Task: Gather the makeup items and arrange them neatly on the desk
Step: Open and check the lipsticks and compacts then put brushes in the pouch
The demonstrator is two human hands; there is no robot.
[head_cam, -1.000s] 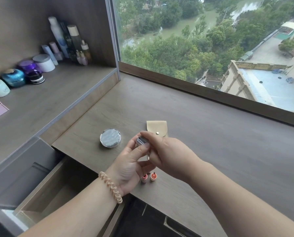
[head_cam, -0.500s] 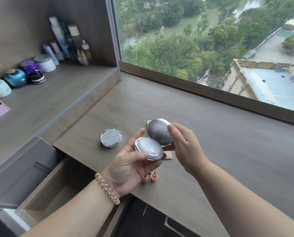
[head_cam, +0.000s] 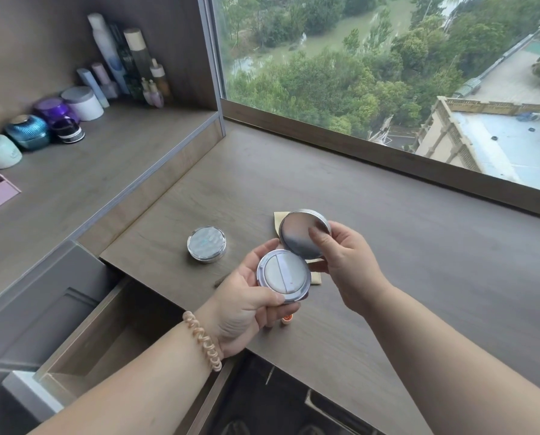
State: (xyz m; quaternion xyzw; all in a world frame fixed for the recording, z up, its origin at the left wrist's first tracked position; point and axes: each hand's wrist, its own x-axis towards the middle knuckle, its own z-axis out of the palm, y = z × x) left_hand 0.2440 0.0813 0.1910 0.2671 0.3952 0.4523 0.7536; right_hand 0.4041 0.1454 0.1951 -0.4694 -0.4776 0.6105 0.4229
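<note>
Swung wider open than a moment before, the compact point(head_cam: 283, 275) hung above the worktop point(head_cam: 387, 246), gripped underneath by the left hand point(head_cam: 243, 306), its lid point(head_cam: 296, 237) pinched by the right hand point(head_cam: 347, 255).

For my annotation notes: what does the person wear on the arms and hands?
The left hand and right hand are bare, with no sleeves in view on either forearm. A peach-beige spiral coil hair tie circles the left wrist. No ring or watch shows.

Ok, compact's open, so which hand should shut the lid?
Probably the right hand: it pinches the raised lid, while the left hand grips the compact by its base.
</note>
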